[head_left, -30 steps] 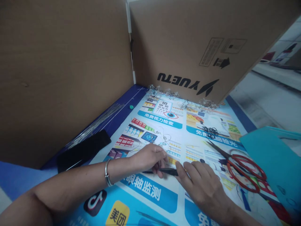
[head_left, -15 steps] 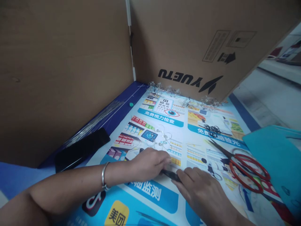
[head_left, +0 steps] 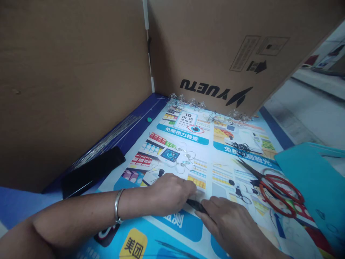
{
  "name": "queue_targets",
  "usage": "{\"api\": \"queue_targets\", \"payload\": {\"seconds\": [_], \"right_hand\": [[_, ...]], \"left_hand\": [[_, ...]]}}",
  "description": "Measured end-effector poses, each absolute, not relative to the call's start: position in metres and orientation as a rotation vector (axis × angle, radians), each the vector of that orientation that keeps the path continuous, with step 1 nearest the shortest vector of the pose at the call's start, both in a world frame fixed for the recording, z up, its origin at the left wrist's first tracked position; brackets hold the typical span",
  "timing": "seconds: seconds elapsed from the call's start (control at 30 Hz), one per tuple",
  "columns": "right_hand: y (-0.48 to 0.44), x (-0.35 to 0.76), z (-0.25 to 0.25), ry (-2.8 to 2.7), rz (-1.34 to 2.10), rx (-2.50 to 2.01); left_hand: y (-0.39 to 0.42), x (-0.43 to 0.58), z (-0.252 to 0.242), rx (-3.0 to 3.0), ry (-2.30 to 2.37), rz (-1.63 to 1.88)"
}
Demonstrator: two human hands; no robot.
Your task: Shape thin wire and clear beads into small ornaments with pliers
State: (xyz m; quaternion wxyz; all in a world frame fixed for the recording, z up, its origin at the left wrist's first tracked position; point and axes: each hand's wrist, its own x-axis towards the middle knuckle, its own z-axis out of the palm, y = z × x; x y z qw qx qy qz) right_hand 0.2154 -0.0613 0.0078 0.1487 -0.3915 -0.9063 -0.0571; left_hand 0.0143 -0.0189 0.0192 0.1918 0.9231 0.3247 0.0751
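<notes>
2 bare hands work close together over a printed sheet (head_left: 209,180), the right hand (head_left: 231,223) with its fingers wrapped around a dark tool (head_left: 196,205) set between them at the near middle of the scene. The left hand (head_left: 171,194), a bracelet (head_left: 116,205) at its wrist, curls with fingers pressed together; whether the hidden fingertips pinch anything cannot be told. The tool's far end points at the left hand, so a slip of the right grip could jab it. Just beyond lie loose beaded wire loops (head_left: 186,162), which a sweep of the left knuckles could scatter or tangle. At right, scissors (head_left: 261,177) aim their blades far left, a possible scratch should the right hand stray outward.
</notes>
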Motion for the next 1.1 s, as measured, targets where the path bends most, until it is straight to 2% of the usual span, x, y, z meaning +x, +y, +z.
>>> {"api": "queue_targets", "payload": {"seconds": [0.13,0.33,0.43,0.73,0.93,1.1], "right_hand": [[-0.060,0.216,0.006,-2.574,-0.167,-1.117],[-0.048,0.224,0.002,-2.481,-0.133,-1.066],[-0.040,0.232,-0.004,-2.392,0.012,-1.086],[-0.023,0.240,-0.009,-2.007,0.486,-1.248],[-0.020,0.242,-0.013,-1.665,0.822,-1.353],[-0.017,0.242,-0.012,-1.523,0.959,-1.341]], "left_hand": [[-0.018,0.014,0.022,2.564,0.948,0.222],[-0.005,0.009,0.026,2.181,1.143,0.473],[0.001,0.006,0.025,2.083,1.162,0.551],[0.003,0.011,0.021,2.279,1.038,0.635],[0.005,0.048,0.020,2.333,0.987,0.458],[0.015,0.075,0.010,2.545,1.153,0.283]]}}
